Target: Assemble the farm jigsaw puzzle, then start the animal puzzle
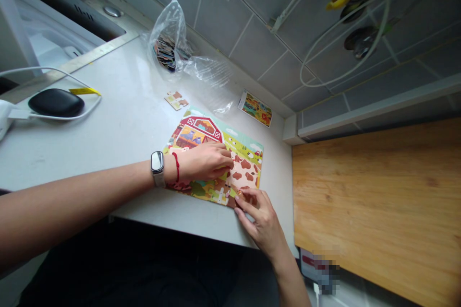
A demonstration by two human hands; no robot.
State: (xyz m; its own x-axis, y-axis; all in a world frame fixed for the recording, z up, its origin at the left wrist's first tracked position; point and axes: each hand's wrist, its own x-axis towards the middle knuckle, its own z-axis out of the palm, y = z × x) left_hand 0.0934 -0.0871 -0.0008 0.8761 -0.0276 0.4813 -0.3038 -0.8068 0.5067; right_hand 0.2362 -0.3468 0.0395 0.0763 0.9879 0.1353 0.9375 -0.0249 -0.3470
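Farm puzzle (246, 169) on the white counter (118, 139)

Through the head camera I see the puzzle near the counter's front edge, under both hands. My left hand (209, 160) lies across its middle, fingers curled; I cannot tell whether they grip anything. My right hand (260, 211) bends its fingers at the lower right corner, its grip also unclear to me. Beyond the puzzle are loose pieces (176, 100), a picture card (256, 109) and a plastic bag (172, 21).
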